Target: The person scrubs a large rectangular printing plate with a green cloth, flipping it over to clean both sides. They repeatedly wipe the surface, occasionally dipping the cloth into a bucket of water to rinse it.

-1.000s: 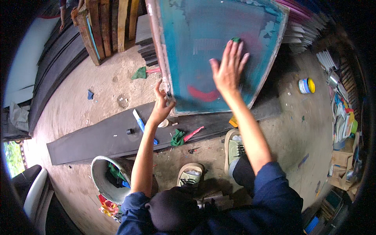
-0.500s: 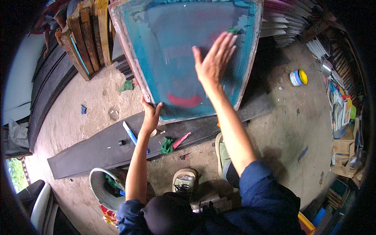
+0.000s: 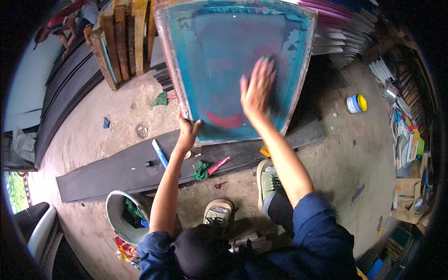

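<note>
A framed printing screen (image 3: 224,79) with blue-teal mesh stands tilted in front of me, a red curved smear (image 3: 225,120) low on it. My left hand (image 3: 187,134) grips its lower left corner, thumb on the front and the other fingers partly hidden. My right hand (image 3: 258,89) presses flat against the mesh, right of the middle. A bit of green cloth (image 3: 266,56) peeks out past its fingertips; the rest is hidden under the hand. Beneath the frame lies a dark board (image 3: 107,175) bearing a blue-and-white cutter knife (image 3: 160,153) and a crumpled green rag (image 3: 201,171).
A bucket (image 3: 122,224) with rags stands left of my left forearm. Wooden frames (image 3: 122,42) lean at the upper left, with another person (image 3: 65,28) beyond. A yellow-and-blue tin (image 3: 356,103) lies on the floor at right, near piled boxes and papers (image 3: 410,177).
My right hand has slid down the mesh, still flat. The screen, my left hand and the surroundings sit farther right in the picture, as the view has shifted.
</note>
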Demonstrator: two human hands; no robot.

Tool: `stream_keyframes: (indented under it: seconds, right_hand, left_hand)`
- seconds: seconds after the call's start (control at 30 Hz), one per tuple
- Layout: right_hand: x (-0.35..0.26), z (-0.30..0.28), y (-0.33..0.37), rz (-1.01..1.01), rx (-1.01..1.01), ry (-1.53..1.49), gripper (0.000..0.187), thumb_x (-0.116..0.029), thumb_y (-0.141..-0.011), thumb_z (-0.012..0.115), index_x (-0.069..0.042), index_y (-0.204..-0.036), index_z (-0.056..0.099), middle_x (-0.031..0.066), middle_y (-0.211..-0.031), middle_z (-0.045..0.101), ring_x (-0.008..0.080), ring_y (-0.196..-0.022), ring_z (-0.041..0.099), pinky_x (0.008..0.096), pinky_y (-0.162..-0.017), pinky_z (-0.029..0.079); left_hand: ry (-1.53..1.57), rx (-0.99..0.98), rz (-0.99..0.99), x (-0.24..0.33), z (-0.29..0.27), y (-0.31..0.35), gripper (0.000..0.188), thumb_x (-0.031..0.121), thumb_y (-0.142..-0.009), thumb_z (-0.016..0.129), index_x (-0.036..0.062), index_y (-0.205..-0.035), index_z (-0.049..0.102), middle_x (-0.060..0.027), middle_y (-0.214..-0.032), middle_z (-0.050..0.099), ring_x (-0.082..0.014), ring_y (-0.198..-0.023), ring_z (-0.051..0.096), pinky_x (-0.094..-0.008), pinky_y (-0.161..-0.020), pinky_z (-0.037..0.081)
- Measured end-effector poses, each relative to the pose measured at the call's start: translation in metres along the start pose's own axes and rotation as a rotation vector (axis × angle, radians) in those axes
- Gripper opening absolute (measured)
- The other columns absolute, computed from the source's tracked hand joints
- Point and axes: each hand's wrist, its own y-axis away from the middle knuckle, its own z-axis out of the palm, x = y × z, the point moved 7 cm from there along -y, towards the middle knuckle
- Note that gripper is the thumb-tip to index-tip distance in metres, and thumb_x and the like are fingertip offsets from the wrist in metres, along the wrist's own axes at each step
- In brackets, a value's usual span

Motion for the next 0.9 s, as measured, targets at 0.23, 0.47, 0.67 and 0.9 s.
stream_keyframes:
  seconds: [0.23,0.47,0.67,0.9]
  right_hand:
    - [-0.036,-0.002,0.083,-0.849,-0.289,-0.098,0.037,-0.004,-0.073,0.055,-0.007,-0.11,0.056,0.0046,-0.111,0.055,0.019,-0.108,0.049,0.0327,-0.09,0.042]
    - [-0.047,-0.051,-0.038,-0.077,-0.054,-0.376,0.017,-0.01,-0.077,0.061,-0.002,-0.091,0.063,0.0103,-0.081,0.061,0.0259,-0.083,0.057,0.033,-0.071,0.046]
    - [-0.057,0.008,0.058,0.725,-0.535,-1.203,0.023,-0.024,-0.082,0.061,-0.003,-0.089,0.064,0.0,-0.085,0.063,0.0087,-0.078,0.055,0.0242,-0.071,0.041]
    - [-0.057,-0.001,0.125,0.951,-0.693,-1.356,0.023,-0.023,-0.086,0.056,-0.005,-0.098,0.062,0.0004,-0.089,0.063,0.0081,-0.08,0.057,0.0256,-0.071,0.044]
  left_hand:
    - [-0.296,-0.042,0.135,0.003,-0.021,0.003,0.082,0.012,-0.079,0.061,-0.0018,-0.135,0.002,-0.0297,-0.132,0.022,-0.0407,-0.125,0.022,-0.0421,-0.103,0.021]
    - [-0.382,0.185,0.185,0.074,-0.07,0.064,0.046,0.015,-0.08,0.059,0.0025,-0.121,0.041,-0.0197,-0.117,0.045,-0.0339,-0.11,0.043,-0.04,-0.095,0.033]
    - [-0.348,0.227,0.161,0.044,-0.09,0.118,0.049,0.011,-0.075,0.064,0.0014,-0.119,0.042,-0.0172,-0.112,0.05,-0.0305,-0.109,0.045,-0.0374,-0.096,0.033]
    - [-0.264,0.261,0.06,0.004,-0.054,0.12,0.057,0.01,-0.071,0.068,0.0015,-0.12,0.04,-0.0172,-0.119,0.048,-0.0299,-0.111,0.046,-0.0367,-0.096,0.034]
